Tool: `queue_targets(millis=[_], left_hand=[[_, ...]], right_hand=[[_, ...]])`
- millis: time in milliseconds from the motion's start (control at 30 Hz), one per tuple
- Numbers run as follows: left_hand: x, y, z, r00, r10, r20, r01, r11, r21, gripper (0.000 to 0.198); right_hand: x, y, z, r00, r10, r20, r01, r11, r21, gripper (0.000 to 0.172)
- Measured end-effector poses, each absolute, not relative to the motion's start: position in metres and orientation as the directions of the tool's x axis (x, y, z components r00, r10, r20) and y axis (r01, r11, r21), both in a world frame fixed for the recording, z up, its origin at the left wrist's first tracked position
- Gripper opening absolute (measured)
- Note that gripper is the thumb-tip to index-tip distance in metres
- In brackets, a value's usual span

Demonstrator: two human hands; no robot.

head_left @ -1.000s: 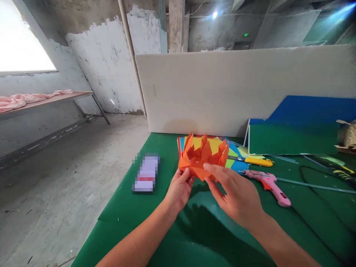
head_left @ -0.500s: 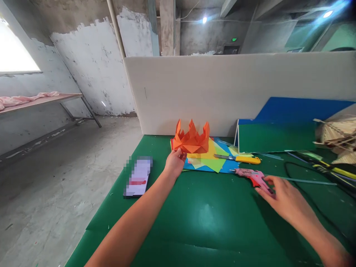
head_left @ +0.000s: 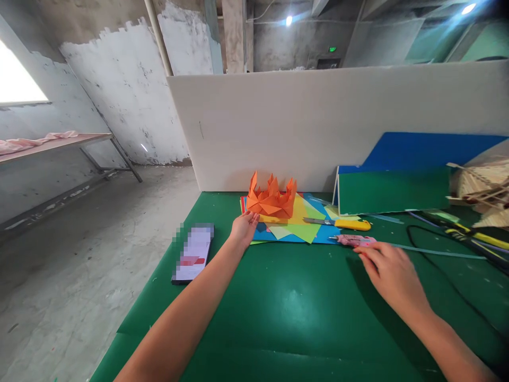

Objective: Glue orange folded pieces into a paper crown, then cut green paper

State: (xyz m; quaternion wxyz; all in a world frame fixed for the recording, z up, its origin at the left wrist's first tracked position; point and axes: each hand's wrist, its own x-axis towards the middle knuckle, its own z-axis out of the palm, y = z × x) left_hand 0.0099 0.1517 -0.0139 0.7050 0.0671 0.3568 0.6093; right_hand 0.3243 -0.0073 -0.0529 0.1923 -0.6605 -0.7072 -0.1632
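Note:
An orange folded paper crown (head_left: pixel 272 197) stands on a stack of coloured paper sheets (head_left: pixel 296 228) at the back of the green table (head_left: pixel 286 307). My left hand (head_left: pixel 243 228) rests just in front of the crown's left corner, fingers loosely apart and holding nothing. My right hand (head_left: pixel 392 276) lies over the rear of a pink glue gun (head_left: pixel 352 240) that rests on the table. Its fingers curl onto the gun's handle, which the hand hides; only the gun's front part shows.
A yellow utility knife (head_left: pixel 350 224) lies behind the glue gun. A phone (head_left: pixel 193 253) sits near the table's left edge. A white board (head_left: pixel 318 122) walls the back. Green and blue boards (head_left: pixel 393 191), a stick model (head_left: pixel 481 188) and a black cable (head_left: pixel 433 241) fill the right.
The crown was set down on the paper stack and my left hand let go of it. My right hand left the crown, moved right and came down onto the glue gun.

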Motion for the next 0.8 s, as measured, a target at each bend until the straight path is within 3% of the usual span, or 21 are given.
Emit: queue_targets(millis=[33,133,667,800], left_hand=[[0.009,0.151,-0.014,-0.006,0.912,-0.41,-0.809,0.236,0.538,0.029],[0.005,0.145,-0.014,-0.039,0.928,-0.37,-0.795,0.195,0.575,0.032],[-0.003,0.068,-0.009,-0.066,0.96,-0.273,-0.544,0.195,0.816,0.025],[-0.012,0.022,-0.002,0.091,0.979,-0.181,-0.356,0.201,0.912,0.022]], right_hand=[[0.315,-0.004,-0.05,-0.116,0.887,0.447,0.985,0.16,-0.064,0.036],[0.29,0.006,-0.047,-0.159,0.908,0.388,0.969,0.219,-0.115,0.036],[0.278,0.003,-0.057,-0.14,0.914,0.38,0.97,0.204,-0.135,0.033],[0.253,-0.014,-0.043,-0.114,0.938,0.326,0.923,0.222,-0.314,0.026]])
